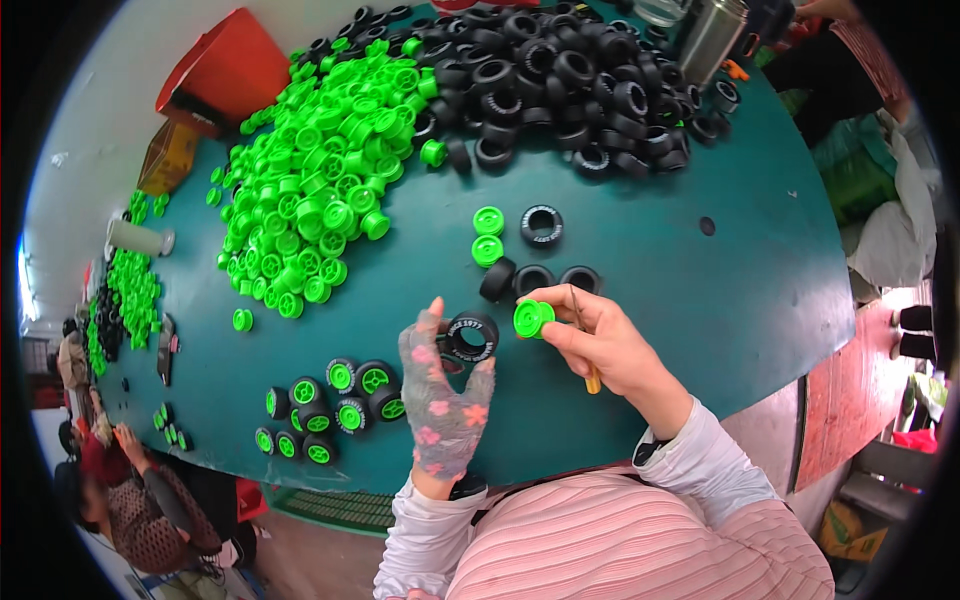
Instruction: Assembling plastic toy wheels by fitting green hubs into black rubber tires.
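Observation:
My left hand (441,405), in a grey glove with pink flowers and bare fingertips, grips a black rubber tyre (486,350) between thumb and fingers. To its right my bare right hand (622,352) pinches a bright green wheel rim (533,319), held apart from the tyre. The same hand also keeps a thin metal tool with a yellow handle (593,381). Just beyond the hands are two green rims (488,250) and several loose tyres (541,226). Finished wheels (375,378), green rims inside black tyres, form a cluster left of my left hand.
A large heap of green rims (330,160) covers the far left of the green table (700,290). Behind it and rightward lies a heap of black tyres (560,75). An orange-red bin (225,70) and a steel flask (712,40) stand at the back. Another person (150,500) works at the left.

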Tool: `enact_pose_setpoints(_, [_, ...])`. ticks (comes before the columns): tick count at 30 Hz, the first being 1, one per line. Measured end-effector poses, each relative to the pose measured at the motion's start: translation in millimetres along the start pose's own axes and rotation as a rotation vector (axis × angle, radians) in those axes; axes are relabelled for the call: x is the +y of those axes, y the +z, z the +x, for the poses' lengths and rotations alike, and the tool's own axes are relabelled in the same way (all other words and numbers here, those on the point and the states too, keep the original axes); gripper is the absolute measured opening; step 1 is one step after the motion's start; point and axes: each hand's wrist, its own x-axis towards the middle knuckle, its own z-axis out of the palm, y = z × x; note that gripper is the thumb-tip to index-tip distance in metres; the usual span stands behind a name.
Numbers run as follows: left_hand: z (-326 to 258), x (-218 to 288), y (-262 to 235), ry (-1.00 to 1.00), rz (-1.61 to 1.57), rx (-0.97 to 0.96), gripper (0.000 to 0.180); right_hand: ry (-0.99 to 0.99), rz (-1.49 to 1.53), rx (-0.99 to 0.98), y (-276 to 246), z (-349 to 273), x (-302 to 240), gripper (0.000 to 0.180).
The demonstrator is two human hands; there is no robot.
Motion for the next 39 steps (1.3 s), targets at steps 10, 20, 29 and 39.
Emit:
enact_pose_setpoints(10, [-2.1,-0.9,-2.1,0.007,0.000,-0.030,0.068,0.049,0.125,-0.066,-4.6,4.5,7.9,0.033])
enact_pose_setpoints(20, [-3.7,-2.0,-8.3,0.013,-0.065,-0.009,0.072,0.042,0.143,-0.052,4.5,3.4,8.4,0.036])
enact_pose_setpoints(29, [1.8,-13.9,-16.1,-0.612,-1.366,-0.223,0.059,-0.001,-0.021,-0.006,12.7,2.7,-5.1,0.036])
enact_pose_setpoints(39, [0.6,-2.4,-7.7,-0.596,-1.166,-0.220,0.057,-0.579,-0.847,0.008,38.9,9.1,-9.4,0.042])
